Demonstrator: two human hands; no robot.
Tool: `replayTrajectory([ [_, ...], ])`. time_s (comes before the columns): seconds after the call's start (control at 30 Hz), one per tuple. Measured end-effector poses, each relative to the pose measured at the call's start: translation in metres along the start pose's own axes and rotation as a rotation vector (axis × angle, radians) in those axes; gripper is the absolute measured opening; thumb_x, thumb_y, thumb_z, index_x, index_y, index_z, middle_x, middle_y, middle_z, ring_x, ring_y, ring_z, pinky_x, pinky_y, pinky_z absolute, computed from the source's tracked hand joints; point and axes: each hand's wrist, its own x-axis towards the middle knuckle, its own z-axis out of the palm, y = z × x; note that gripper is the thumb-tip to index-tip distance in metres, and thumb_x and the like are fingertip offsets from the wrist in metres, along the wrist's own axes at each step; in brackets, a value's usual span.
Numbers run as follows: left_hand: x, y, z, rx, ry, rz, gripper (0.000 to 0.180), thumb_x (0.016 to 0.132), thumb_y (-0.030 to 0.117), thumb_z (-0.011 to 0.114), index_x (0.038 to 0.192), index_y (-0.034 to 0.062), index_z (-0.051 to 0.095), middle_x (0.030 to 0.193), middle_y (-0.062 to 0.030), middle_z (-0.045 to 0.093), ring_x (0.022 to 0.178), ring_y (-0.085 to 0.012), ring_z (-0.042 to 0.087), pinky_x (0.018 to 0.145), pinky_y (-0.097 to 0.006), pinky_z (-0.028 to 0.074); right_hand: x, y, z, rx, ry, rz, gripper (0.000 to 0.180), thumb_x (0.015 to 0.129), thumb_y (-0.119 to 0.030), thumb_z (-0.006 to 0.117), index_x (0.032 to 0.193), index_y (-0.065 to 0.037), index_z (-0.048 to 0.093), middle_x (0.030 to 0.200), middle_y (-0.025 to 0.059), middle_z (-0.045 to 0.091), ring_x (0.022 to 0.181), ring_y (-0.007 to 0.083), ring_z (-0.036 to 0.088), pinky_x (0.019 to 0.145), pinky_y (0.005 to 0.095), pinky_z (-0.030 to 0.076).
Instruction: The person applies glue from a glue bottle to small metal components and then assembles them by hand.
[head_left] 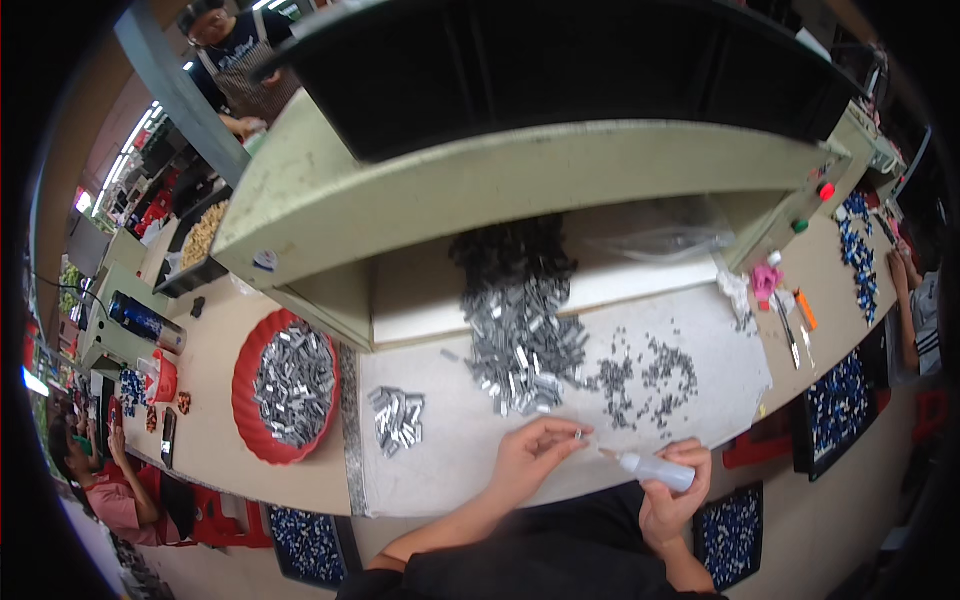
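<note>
My left hand (532, 458) is closed in a pinch on a small metallic part (579, 434), too small to make out fully. In my right hand (672, 510) is a translucent squeeze bottle (655, 471), tilted so its thin nozzle points left at the small part, a short gap apart. Just beyond both hands, tiny dark grey pieces (668, 370) lie scattered on a white sheet (465, 475). A large heap of silvery-grey rectangular pieces (525, 345) spreads out from under the machine. To the left sits a smaller pile of similar pieces (398, 420).
A red basin (243, 395) full of grey pieces stands at left. The pale green machine housing (540, 178) arches over the bench, with black bins (600, 70) on top. A knife (790, 335) and an orange-handled tool (806, 310) lie at right. Other people work nearby.
</note>
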Motion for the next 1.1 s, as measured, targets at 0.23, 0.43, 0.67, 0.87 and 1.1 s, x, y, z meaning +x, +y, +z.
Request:
replayTrajectory([
  [0.23, 0.010, 0.000, -0.005, 0.112, 0.072, -0.003, 0.019, 0.077, -0.007, 0.054, 0.096, -0.0058, 0.056, 0.093, -0.0139, 0.060, 0.086, -0.0171, 0.059, 0.077, -0.026, 0.047, 0.012, 0.003, -0.002, -0.160, -0.164, -0.194, 0.041, 0.063, -0.014, 0.075, 0.089, -0.006, 0.044, 0.086, 0.0099, 0.046, 0.070, 0.0162, 0.052, 0.060, 0.0251, 0.044],
  [0.43, 0.008, -0.007, -0.005, 0.098, 0.056, 0.074, 0.018, 0.077, -0.007, 0.054, 0.095, -0.0060, 0.056, 0.094, -0.0147, 0.060, 0.086, -0.0181, 0.059, 0.078, -0.027, 0.047, 0.009, 0.004, -0.004, -0.294, -0.317, -0.289, 0.044, 0.060, -0.008, 0.077, 0.091, -0.007, 0.046, 0.085, 0.0093, 0.048, 0.065, 0.0172, 0.056, 0.056, 0.0241, 0.046],
  [0.67, 0.003, -0.005, -0.005, 0.123, 0.041, 0.090, 0.019, 0.076, -0.007, 0.054, 0.095, -0.0059, 0.056, 0.094, -0.0153, 0.059, 0.087, -0.0193, 0.058, 0.078, -0.027, 0.047, 0.005, 0.001, -0.002, -0.389, -0.354, -0.352, 0.046, 0.055, -0.007, 0.079, 0.090, -0.007, 0.049, 0.082, 0.0083, 0.052, 0.063, 0.0174, 0.057, 0.051, 0.0239, 0.046],
  [0.87, 0.004, -0.007, -0.006, 0.129, 0.037, 0.104, 0.018, 0.076, -0.007, 0.054, 0.094, -0.0062, 0.056, 0.095, -0.0155, 0.059, 0.087, -0.0194, 0.058, 0.077, -0.027, 0.048, 0.006, 0.004, -0.003, -0.402, -0.360, -0.362, 0.047, 0.054, -0.007, 0.079, 0.090, -0.006, 0.049, 0.083, 0.0088, 0.053, 0.063, 0.0174, 0.057, 0.051, 0.0239, 0.046],
  [1.1, 0.005, -0.006, -0.006, 0.123, 0.037, 0.100, 0.018, 0.076, -0.009, 0.053, 0.094, -0.0061, 0.056, 0.095, -0.0160, 0.058, 0.087, -0.0195, 0.058, 0.077, -0.027, 0.048, 0.007, 0.006, -0.002, -0.409, -0.371, -0.356, 0.048, 0.053, -0.005, 0.080, 0.090, -0.006, 0.049, 0.083, 0.0090, 0.053, 0.062, 0.0175, 0.057, 0.050, 0.0236, 0.046],
])
